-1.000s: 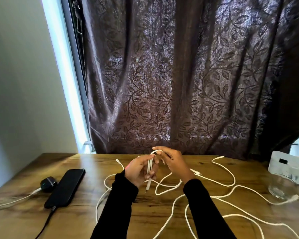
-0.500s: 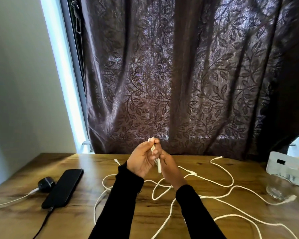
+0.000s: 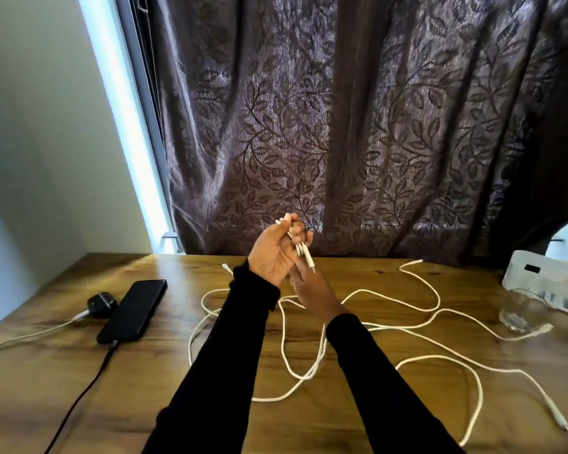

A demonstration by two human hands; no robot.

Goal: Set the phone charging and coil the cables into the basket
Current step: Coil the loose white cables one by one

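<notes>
My left hand (image 3: 271, 253) is raised above the table and grips a folded bundle of white cable (image 3: 300, 247), with one connector end pointing down to the right. My right hand (image 3: 313, 290) sits just below and behind it, and its fingers are hidden by the left hand. The rest of the white cable (image 3: 387, 299) trails loose over the wooden table (image 3: 177, 404). A second white cable (image 3: 473, 378) lies at the right. The black phone (image 3: 132, 311) lies flat at the left with a dark cable (image 3: 89, 385) plugged into its near end. The white basket (image 3: 551, 283) stands at the far right.
A black plug adapter (image 3: 101, 304) with a white lead running left lies beside the phone. A clear glass (image 3: 518, 314) stands in front of the basket. A dark leaf-patterned curtain (image 3: 341, 126) hangs behind the table.
Both hands rose from the table. The cable bundle, first held upright between both hands, now sits in my left hand, and my right hand has dropped beneath it.
</notes>
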